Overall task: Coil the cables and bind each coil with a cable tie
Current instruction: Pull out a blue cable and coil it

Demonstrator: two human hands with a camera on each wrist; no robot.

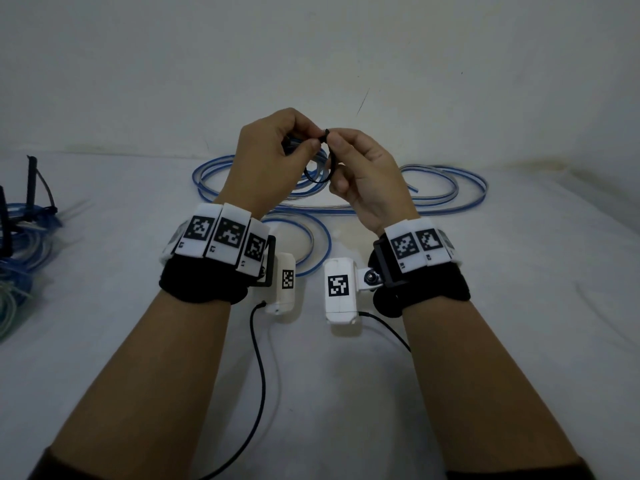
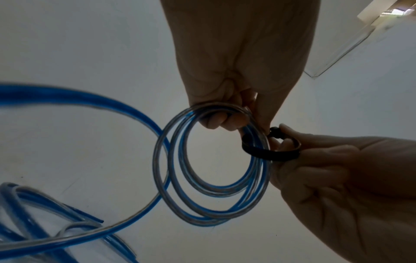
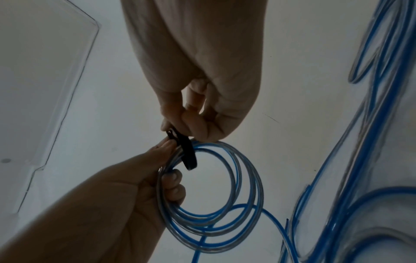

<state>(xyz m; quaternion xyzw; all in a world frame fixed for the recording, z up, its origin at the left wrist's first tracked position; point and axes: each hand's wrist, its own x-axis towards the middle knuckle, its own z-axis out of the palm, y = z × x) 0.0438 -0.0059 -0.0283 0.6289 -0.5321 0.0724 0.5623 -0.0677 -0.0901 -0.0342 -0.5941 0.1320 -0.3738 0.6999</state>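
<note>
White and bare-walled behind, the counter (image 1: 346, 358) carries loose blue cable (image 1: 446, 199) in loops toward its far edge, and a bundle of tied cables (image 1: 24, 230) at its left edge. Above the counter's middle, the left hand (image 1: 266, 168) grasps a small blue coil (image 2: 211, 165), fingers curled through it. A black cable tie (image 2: 270, 154) loops round the coil's strands; the right hand (image 1: 363, 181) pinches the tie's head, and the left thumb and forefinger pinch its tail there too.
</note>
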